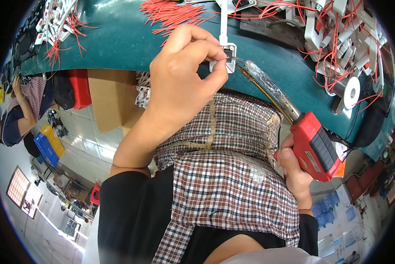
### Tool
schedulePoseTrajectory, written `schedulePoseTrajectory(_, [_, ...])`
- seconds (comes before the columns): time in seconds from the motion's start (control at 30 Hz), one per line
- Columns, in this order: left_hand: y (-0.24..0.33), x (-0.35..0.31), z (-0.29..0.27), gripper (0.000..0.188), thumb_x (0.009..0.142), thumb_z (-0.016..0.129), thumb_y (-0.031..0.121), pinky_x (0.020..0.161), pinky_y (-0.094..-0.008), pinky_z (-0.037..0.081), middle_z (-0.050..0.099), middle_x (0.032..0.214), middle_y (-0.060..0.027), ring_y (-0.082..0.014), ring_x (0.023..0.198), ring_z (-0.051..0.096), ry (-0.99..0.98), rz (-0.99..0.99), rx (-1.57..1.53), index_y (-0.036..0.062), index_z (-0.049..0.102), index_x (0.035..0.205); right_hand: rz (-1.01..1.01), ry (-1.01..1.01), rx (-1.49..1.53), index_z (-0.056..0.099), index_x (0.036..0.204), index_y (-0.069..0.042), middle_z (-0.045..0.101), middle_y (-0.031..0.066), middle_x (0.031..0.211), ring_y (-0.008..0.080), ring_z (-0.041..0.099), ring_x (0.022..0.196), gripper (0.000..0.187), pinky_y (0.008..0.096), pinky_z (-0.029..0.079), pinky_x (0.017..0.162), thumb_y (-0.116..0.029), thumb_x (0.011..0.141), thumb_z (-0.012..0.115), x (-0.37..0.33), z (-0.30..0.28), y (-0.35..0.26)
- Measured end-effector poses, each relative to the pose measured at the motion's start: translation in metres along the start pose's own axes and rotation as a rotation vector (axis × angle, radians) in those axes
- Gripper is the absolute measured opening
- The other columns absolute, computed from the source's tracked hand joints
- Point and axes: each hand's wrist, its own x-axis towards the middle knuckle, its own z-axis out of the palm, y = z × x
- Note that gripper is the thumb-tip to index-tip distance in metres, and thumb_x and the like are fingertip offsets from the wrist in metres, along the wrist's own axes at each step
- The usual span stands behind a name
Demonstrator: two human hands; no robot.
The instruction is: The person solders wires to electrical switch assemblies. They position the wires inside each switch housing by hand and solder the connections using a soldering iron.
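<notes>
My left hand [175, 72] is closed in a pinch over a small white plastic housing [232, 67] at the near edge of the bench. A thin red wire shows at its fingertips, which partly hide the housing and its dark inner part. From the housing a white cable [223, 22] runs away from me. In my right hand [294, 169] is a red soldering gun [318, 147] with a black grip panel. Its long metal barrel points up and left, and the tip meets the housing beside my left fingertips. A thin feed tube runs along the barrel.
Loose red wires [173, 15] lie on the green bench [118, 39]. White switch parts with red leads [320, 35] are heaped at the right, near a solder reel [351, 93]. More white parts [59, 22] sit far left. A cardboard box [105, 99] stands below; another person [21, 110] is at left.
</notes>
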Motion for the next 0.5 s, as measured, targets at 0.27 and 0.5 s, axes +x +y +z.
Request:
schedulePoseTrajectory(0.27, [0.0043,0.0026,-0.0027,0.014,0.071,0.072,-0.006,0.068,-0.0244,0.056,0.061,0.093,-0.0074,-0.0141,0.076,0.065,-0.028,-0.029,0.01,-0.0004,0.069,0.083,-0.072,-0.031,-0.086,0.054,0.093,0.001,0.052,0.0054,0.07,0.01,0.046,0.052,0.014,0.0238,0.039,0.048,-0.007,0.084,0.061,0.0057,-0.0002,-0.0014])
schedulePoseTrajectory(0.5, [0.0033,0.0051,-0.0023,0.012,0.068,0.073,0.0,0.059,-0.0282,0.052,0.061,0.086,-0.0019,-0.0154,0.071,0.065,-0.005,-0.019,0.007,0.0057,0.065,0.074,-0.071,-0.043,-0.122,0.054,0.089,0.0,0.051,0.0057,0.068,0.01,0.046,0.052,0.01,0.0234,0.038,0.048,-0.006,0.084,0.061,0.0068,-0.0022,-0.0013])
